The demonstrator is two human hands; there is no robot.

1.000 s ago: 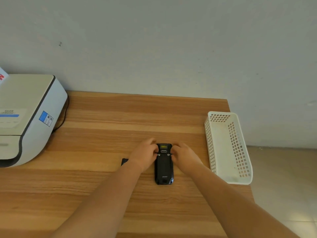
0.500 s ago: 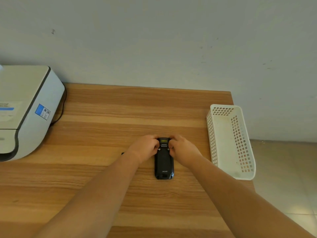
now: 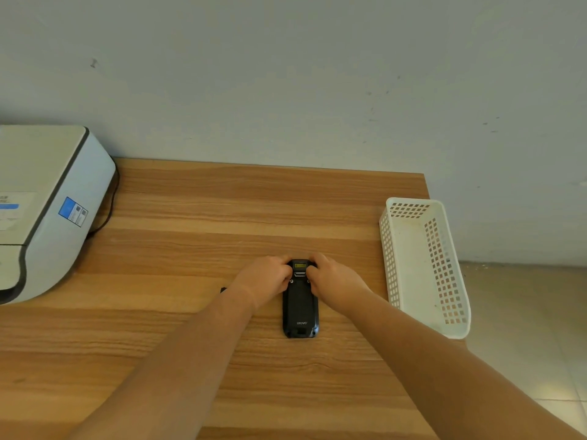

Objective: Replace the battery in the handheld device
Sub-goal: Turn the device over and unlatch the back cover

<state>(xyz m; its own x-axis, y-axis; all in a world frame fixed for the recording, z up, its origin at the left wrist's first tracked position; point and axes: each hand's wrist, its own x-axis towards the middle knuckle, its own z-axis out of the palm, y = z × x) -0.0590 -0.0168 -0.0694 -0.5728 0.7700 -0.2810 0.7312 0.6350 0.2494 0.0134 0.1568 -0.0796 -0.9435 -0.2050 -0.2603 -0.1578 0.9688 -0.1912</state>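
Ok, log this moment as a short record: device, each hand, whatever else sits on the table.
device: black handheld device, lying back-up on the wooden table, cover on
left hand: left hand grips the device's far end from its left side
right hand: right hand grips the same end from its right side
small dark item: edge of one shows beside the left wrist, too hidden to identify
basket: white perforated basket at the table's right edge
machine: white printer-like unit at far left
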